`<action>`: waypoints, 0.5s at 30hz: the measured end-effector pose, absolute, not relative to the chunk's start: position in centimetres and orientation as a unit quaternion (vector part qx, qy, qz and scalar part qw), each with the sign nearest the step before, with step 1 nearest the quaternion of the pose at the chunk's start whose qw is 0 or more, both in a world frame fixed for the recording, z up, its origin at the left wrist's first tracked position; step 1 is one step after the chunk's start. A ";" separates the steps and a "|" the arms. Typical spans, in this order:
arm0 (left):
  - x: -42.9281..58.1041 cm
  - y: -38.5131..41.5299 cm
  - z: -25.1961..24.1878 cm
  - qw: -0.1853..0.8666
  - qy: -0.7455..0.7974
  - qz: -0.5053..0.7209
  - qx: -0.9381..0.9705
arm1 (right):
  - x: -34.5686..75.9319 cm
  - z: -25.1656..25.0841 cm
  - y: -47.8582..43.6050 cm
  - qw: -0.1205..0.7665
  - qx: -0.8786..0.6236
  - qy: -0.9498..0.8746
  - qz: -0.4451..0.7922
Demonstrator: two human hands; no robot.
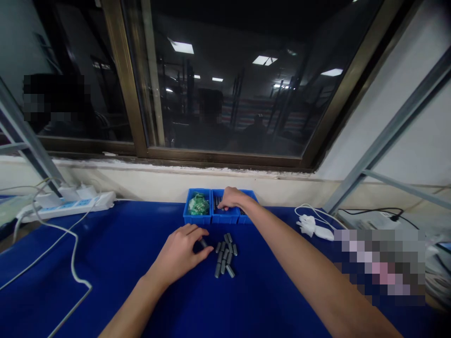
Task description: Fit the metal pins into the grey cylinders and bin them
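Note:
Several small grey cylinders [225,257] lie in a loose pile on the blue table cover [116,263]. My left hand [181,251] rests just left of the pile, fingers curled and pinching one grey cylinder at its tips. My right hand [230,198] reaches into the middle blue bin [225,216] at the back, fingers bent down among dark parts; what they hold is hidden. The left blue bin [197,209] holds green parts.
A white power strip [66,204] with plugs and white cables [72,263] lies at the left. A white adapter with cable [313,226] sits at the right. A third blue bin [246,216] stands beside my right wrist. A window and wall close the back.

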State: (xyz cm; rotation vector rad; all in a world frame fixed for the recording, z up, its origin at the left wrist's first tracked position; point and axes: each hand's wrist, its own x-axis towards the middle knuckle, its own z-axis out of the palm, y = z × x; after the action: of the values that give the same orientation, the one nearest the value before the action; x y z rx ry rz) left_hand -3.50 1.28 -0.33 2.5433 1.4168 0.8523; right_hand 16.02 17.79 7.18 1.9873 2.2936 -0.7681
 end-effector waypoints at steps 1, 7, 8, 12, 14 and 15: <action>-3.5 1.3 -0.3 0.054 0.470 0.279 0.835 | 15.6 6.9 18.2 0.030 0.638 0.733 -0.235; -3.7 1.3 -0.3 0.067 0.484 0.267 0.831 | 15.7 6.5 19.1 0.123 0.614 0.756 -0.193; -3.7 1.3 -0.3 0.072 0.485 0.262 0.831 | 15.8 6.6 19.0 0.139 0.608 0.760 -0.184; -3.5 1.4 -0.3 0.089 0.494 0.237 0.832 | 15.8 7.0 18.2 0.185 0.586 0.774 -0.151; -3.4 1.4 -0.4 0.097 0.498 0.228 0.831 | 15.5 7.2 17.7 0.191 0.577 0.783 -0.134; -3.4 1.3 -0.4 0.102 0.499 0.225 0.831 | 15.3 7.2 17.5 0.193 0.574 0.785 -0.127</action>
State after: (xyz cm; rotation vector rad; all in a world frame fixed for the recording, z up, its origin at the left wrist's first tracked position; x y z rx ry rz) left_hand -3.36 1.34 -0.36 2.4535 1.4740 0.6638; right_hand 15.32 17.51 7.24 1.6116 2.2044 -0.3568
